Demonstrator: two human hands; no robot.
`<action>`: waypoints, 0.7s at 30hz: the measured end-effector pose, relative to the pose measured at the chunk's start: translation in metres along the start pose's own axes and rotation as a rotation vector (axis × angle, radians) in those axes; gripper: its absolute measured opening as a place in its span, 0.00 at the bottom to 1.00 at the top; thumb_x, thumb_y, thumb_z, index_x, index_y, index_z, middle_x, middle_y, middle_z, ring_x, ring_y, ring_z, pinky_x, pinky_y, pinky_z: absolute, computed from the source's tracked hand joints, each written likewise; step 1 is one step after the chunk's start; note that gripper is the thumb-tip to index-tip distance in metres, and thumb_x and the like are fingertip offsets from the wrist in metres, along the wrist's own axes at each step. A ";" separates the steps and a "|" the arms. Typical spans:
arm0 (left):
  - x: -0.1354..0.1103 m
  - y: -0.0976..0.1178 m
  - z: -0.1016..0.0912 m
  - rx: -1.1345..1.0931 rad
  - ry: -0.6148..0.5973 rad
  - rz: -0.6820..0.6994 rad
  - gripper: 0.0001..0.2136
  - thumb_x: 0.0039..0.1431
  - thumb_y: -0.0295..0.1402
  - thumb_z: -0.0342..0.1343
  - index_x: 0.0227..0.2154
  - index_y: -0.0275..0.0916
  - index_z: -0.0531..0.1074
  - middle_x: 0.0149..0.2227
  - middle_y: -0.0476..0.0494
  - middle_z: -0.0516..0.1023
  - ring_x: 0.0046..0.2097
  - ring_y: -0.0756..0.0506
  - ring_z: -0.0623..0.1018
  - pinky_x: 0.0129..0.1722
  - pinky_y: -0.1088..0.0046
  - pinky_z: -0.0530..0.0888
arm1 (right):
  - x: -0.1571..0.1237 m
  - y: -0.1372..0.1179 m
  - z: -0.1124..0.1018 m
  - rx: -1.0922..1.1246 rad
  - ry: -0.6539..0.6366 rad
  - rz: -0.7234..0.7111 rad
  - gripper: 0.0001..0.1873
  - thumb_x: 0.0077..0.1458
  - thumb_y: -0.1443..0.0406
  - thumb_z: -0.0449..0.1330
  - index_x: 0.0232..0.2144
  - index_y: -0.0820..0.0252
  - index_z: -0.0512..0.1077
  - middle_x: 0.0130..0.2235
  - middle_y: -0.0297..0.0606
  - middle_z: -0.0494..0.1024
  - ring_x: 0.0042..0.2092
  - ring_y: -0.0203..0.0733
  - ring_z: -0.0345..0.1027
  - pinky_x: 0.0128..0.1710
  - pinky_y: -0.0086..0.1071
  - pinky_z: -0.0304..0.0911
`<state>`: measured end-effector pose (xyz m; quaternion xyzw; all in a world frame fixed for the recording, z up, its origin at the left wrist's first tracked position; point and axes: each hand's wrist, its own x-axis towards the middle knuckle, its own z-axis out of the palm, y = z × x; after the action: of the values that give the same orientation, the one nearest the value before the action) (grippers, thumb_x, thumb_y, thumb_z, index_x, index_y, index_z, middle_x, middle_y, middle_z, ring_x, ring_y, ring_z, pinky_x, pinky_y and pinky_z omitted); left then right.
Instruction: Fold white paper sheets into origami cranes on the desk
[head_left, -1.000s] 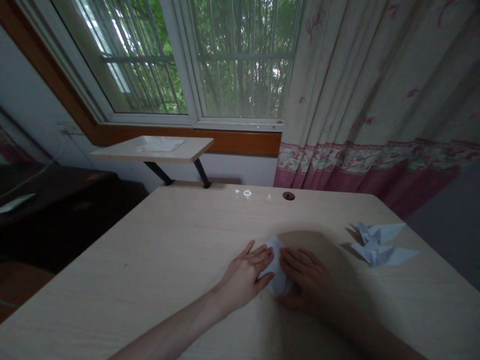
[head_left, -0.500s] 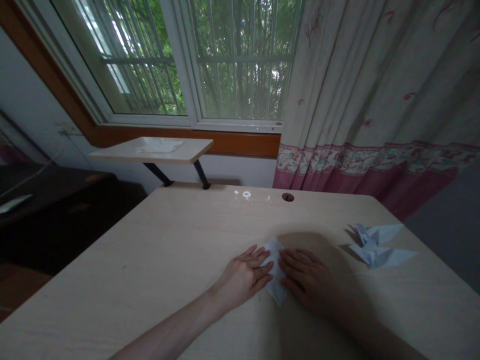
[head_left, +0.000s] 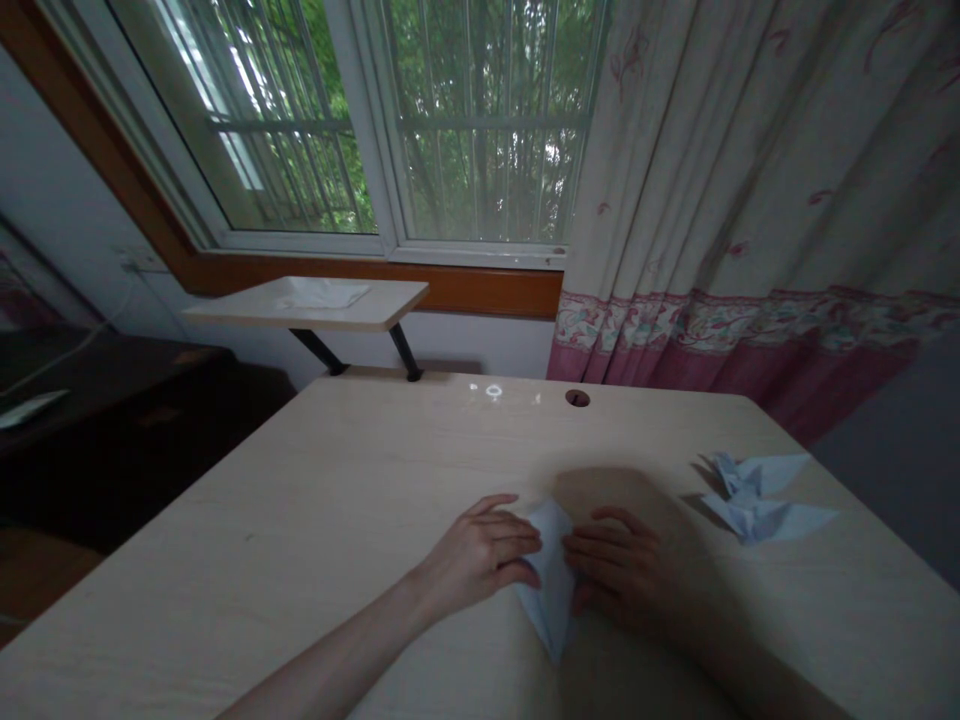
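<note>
A pale folded paper piece [head_left: 551,580], kite-shaped with its point toward me, lies on the light wooden desk [head_left: 337,500]. My left hand [head_left: 480,555] has its fingers curled on the paper's left edge. My right hand [head_left: 619,575], in shadow, grips the right edge with bent fingers. Both hands hold the paper between them near the desk's front middle.
Two folded paper cranes [head_left: 757,495] sit at the desk's right side. A round cable hole [head_left: 577,399] is near the far edge. A small raised shelf [head_left: 307,300] stands at the back left, below the window [head_left: 390,120]. A curtain [head_left: 750,200] hangs at right.
The paper has slid toward me and now shows a longer pointed end. Both hands drew back with it, their fingers going from flat to curled on its edges.
</note>
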<state>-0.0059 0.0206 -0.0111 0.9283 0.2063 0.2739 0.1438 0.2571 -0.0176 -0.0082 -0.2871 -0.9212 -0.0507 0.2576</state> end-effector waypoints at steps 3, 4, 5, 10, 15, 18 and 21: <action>0.000 0.000 0.000 -0.009 0.000 0.008 0.16 0.63 0.47 0.55 0.45 0.42 0.77 0.44 0.48 0.83 0.46 0.47 0.81 0.64 0.63 0.62 | -0.001 0.000 0.002 0.015 0.013 0.009 0.13 0.65 0.57 0.56 0.46 0.54 0.76 0.43 0.33 0.84 0.43 0.41 0.77 0.50 0.42 0.68; 0.000 0.000 0.000 -0.007 -0.001 0.009 0.16 0.63 0.47 0.55 0.45 0.42 0.77 0.44 0.48 0.83 0.46 0.47 0.81 0.63 0.63 0.63 | -0.001 0.001 0.002 0.022 0.007 0.014 0.13 0.65 0.57 0.56 0.46 0.52 0.76 0.43 0.33 0.84 0.43 0.40 0.78 0.49 0.41 0.68; 0.001 0.001 -0.001 -0.004 -0.001 0.012 0.17 0.63 0.48 0.55 0.45 0.42 0.77 0.44 0.48 0.83 0.46 0.47 0.81 0.63 0.62 0.63 | -0.002 0.002 0.004 0.033 0.000 0.018 0.13 0.66 0.57 0.56 0.47 0.51 0.76 0.43 0.33 0.84 0.43 0.40 0.78 0.49 0.41 0.68; 0.002 0.002 -0.005 0.023 -0.015 0.032 0.18 0.62 0.48 0.55 0.47 0.41 0.76 0.45 0.47 0.82 0.48 0.46 0.80 0.62 0.63 0.65 | -0.006 0.009 0.009 0.099 0.009 0.050 0.12 0.66 0.58 0.56 0.45 0.51 0.77 0.42 0.35 0.84 0.42 0.41 0.78 0.46 0.39 0.70; 0.002 0.004 -0.007 0.073 -0.039 0.000 0.17 0.68 0.44 0.51 0.51 0.41 0.73 0.49 0.44 0.81 0.50 0.45 0.79 0.59 0.63 0.69 | -0.006 0.008 0.008 0.109 -0.018 0.104 0.12 0.66 0.61 0.55 0.47 0.50 0.76 0.42 0.36 0.83 0.40 0.42 0.78 0.45 0.40 0.71; 0.002 0.005 -0.008 0.069 -0.011 -0.011 0.15 0.70 0.41 0.48 0.50 0.39 0.73 0.49 0.43 0.80 0.51 0.45 0.78 0.55 0.66 0.73 | -0.006 0.006 0.005 0.069 0.013 0.113 0.15 0.67 0.66 0.52 0.52 0.50 0.73 0.44 0.35 0.83 0.40 0.41 0.78 0.44 0.38 0.72; 0.001 0.007 -0.007 0.058 0.026 -0.037 0.14 0.72 0.37 0.46 0.53 0.40 0.70 0.50 0.43 0.79 0.52 0.46 0.78 0.53 0.68 0.74 | -0.006 0.003 0.004 0.059 0.049 0.150 0.17 0.67 0.69 0.50 0.53 0.51 0.72 0.45 0.36 0.82 0.43 0.41 0.77 0.44 0.36 0.73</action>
<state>-0.0069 0.0165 -0.0021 0.9245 0.2331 0.2770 0.1190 0.2612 -0.0167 -0.0146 -0.3464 -0.8915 -0.0112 0.2916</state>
